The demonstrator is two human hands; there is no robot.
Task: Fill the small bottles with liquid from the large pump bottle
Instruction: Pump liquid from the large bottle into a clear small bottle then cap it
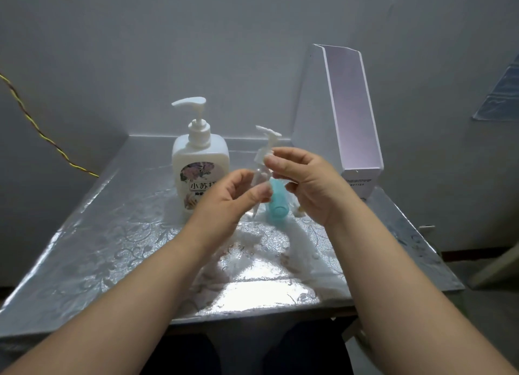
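Your left hand [233, 195] pinches the small pump [270, 140] low down; your right hand [303, 178] pinches its collar; the large pump bottle [200, 161] stands behind.

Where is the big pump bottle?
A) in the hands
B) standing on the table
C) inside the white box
B: the big pump bottle stands on the table, untouched; the left hand and right hand hold a small bottle.
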